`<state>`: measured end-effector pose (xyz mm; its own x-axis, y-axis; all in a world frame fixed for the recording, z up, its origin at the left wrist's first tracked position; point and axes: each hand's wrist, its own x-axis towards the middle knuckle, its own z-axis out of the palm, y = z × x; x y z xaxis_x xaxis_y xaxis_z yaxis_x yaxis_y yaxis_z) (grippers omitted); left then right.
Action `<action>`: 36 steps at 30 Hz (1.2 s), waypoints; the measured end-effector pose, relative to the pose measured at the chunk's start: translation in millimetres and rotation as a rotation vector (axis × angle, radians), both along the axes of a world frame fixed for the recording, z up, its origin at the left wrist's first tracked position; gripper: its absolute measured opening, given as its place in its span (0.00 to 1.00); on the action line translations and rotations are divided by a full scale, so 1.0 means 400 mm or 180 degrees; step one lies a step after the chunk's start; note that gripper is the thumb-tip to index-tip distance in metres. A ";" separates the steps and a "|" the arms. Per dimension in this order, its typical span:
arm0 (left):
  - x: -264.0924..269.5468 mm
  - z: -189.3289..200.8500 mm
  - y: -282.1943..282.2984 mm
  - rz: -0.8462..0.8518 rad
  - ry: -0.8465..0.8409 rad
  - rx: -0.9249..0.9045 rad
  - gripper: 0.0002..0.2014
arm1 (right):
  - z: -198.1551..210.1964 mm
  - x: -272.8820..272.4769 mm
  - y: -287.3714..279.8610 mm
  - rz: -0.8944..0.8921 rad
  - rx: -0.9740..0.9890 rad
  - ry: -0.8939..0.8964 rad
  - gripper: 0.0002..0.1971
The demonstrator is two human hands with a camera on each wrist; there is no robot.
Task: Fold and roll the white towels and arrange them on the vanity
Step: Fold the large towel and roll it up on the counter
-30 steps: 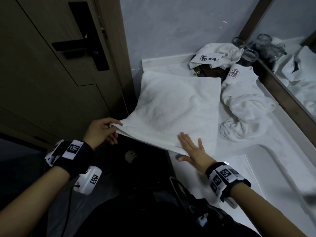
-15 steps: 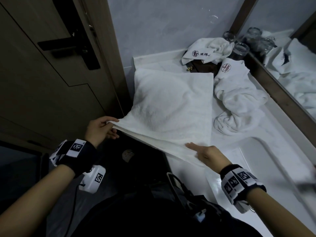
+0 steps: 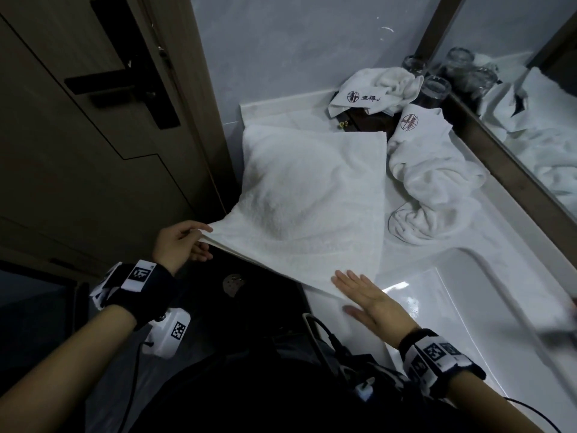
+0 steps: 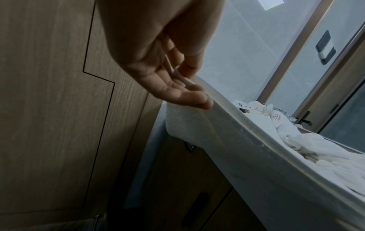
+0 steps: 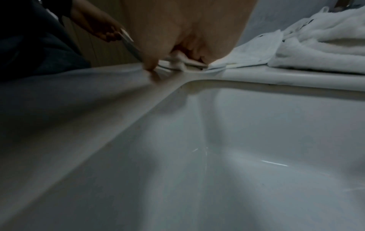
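- White terry, doubled over on itself, made up the folded towel point(image 3: 312, 195); it lay on the vanity surface point(image 3: 415, 267) with its near left corner drawn out past the front edge, over the dark floor beside the door point(image 3: 93, 151).
- The left hand point(image 3: 179, 245) pinched that overhanging corner between thumb and fingers, holding it taut and a little lifted.
- The right hand point(image 3: 371, 300) lay flat with its fingers straight, pressing the towel's near right corner down just beside the sink point(image 3: 484, 307); it gripped nothing.
- Two more towels waited at the back: a crumpled towel point(image 3: 434, 182) with a red emblem, near the mirror point(image 3: 530, 120), and a smaller printed towel point(image 3: 374, 90) bunched beside the glasses point(image 3: 435, 89).
- The cloth looked soft, light and limp, I judged, so it would sag wherever it went unsupported and slide easily on the smooth surface.
- Taking it by the corners or along the hemmed edge seemed best, with one flat palm anchoring it while the other pulled out wrinkles.
- Rolling would likely need steady, even tension, or the layers might creep apart.
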<state>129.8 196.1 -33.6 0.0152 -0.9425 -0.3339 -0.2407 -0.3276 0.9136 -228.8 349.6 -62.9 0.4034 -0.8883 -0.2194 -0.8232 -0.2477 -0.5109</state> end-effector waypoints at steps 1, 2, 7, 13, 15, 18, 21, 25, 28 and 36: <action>0.004 -0.003 0.001 0.0005 -0.0003 0.0013 0.16 | 0.003 0.002 -0.003 -0.0043 -0.0079 0.0064 0.29; 0.006 -0.006 0.001 0.0013 -0.0010 0.0021 0.16 | 0.009 0.007 -0.006 -0.0100 -0.0226 0.0153 0.31; 0.001 -0.006 0.001 0.0129 0.0029 -0.0090 0.16 | 0.065 0.021 -0.019 -0.0118 -0.0959 0.0619 0.42; 0.013 0.020 0.001 -0.0628 0.0139 -0.0365 0.18 | 0.084 -0.034 -0.063 -0.1549 -0.0294 0.0091 0.12; 0.011 0.028 -0.002 -0.0875 0.0255 -0.0383 0.20 | 0.099 -0.049 -0.076 -0.1994 -0.0338 -0.0383 0.06; -0.002 0.027 -0.016 -0.0732 -0.0313 -0.0839 0.13 | 0.108 -0.057 -0.090 -0.2116 -0.0435 -0.0596 0.08; -0.020 0.017 -0.026 -0.0546 -0.0992 -0.1393 0.08 | 0.112 -0.052 -0.100 -0.2031 -0.0495 -0.0547 0.06; -0.022 0.025 -0.036 -0.0574 -0.0999 -0.1395 0.06 | 0.117 -0.059 -0.103 -0.2114 -0.0511 -0.0788 0.07; -0.020 0.045 -0.039 -0.0897 -0.0964 -0.1259 0.08 | 0.132 -0.075 -0.104 -0.2141 -0.0700 -0.0712 0.16; -0.072 0.091 -0.119 -0.0702 -0.0806 -0.1108 0.10 | 0.148 -0.093 -0.148 -0.2560 -0.1112 -0.0682 0.13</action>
